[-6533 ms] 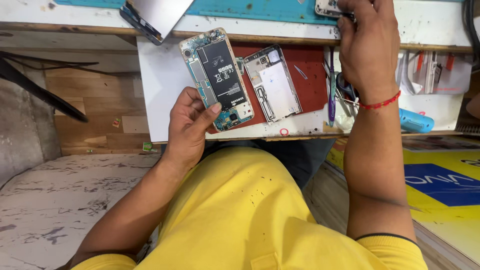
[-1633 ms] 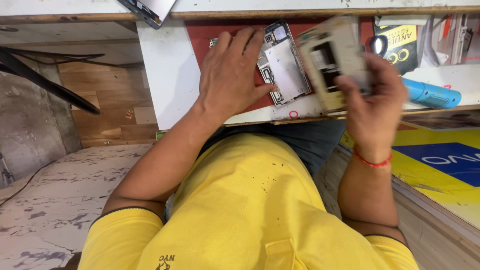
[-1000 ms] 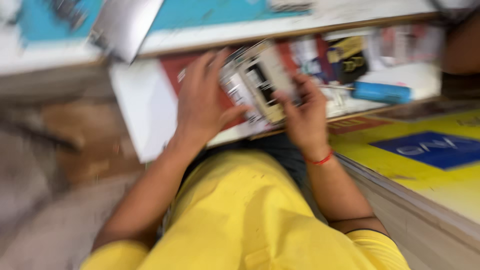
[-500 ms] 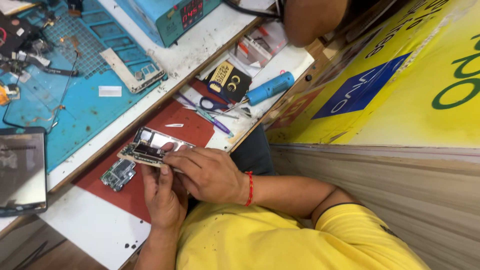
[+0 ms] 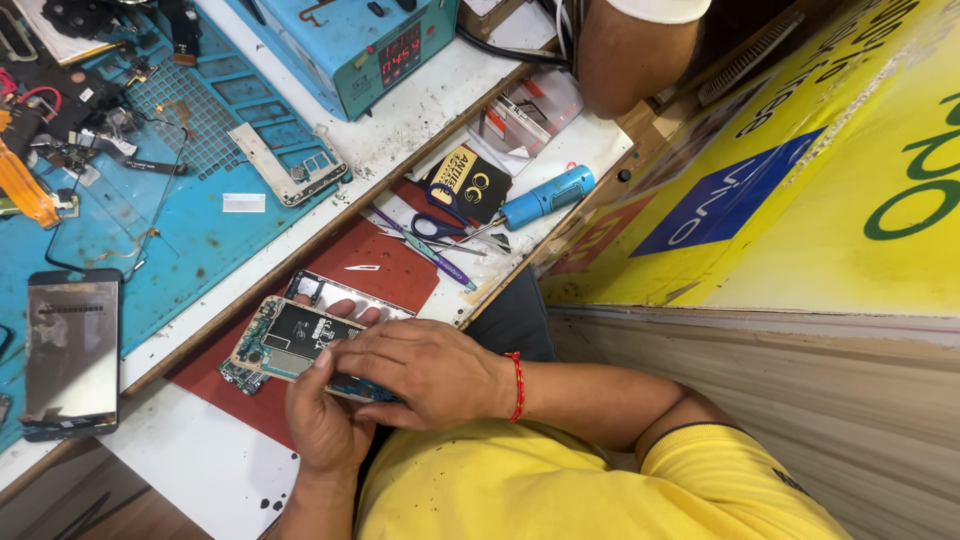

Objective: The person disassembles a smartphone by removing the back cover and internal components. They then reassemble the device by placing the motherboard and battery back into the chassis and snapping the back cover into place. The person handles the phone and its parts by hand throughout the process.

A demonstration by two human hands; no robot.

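- Blue work mat (image 5: pixel 200 230): well beyond both hands, across the wooden edge; scattered parts lie on it, and a bare phone frame (image 5: pixel 285 165).
- Red pad (image 5: pixel 330 275): directly under and just past the hands, on the white shelf (image 5: pixel 190 450).
- Blue box with a red display (image 5: pixel 350 45): far ahead of the right hand, at the bench top.
- Dark phone screen (image 5: pixel 70 350): lying flat, well off to the left hand's outer side.
- Opened phone (image 5: pixel 290 340): held between the two hands just above the red pad, innards facing up, black plate and board showing. Looks light, thin and stiff but fragile; best held by the outer frame edges, keeping off the exposed board.
- Left hand (image 5: pixel 325 420): underneath, cupping the phone's near end, fingertips (image 5: pixel 345 308) curled up past its far edge.
- Right hand (image 5: pixel 425 370): laid over the phone's near corner, fingers close together, pressing down on it.
- Blue cylinder tool (image 5: pixel 548 196): well ahead of the right hand.
- Scissors (image 5: pixel 440 226) and purple pen (image 5: pixel 420 245): ahead of the right hand, near each other.
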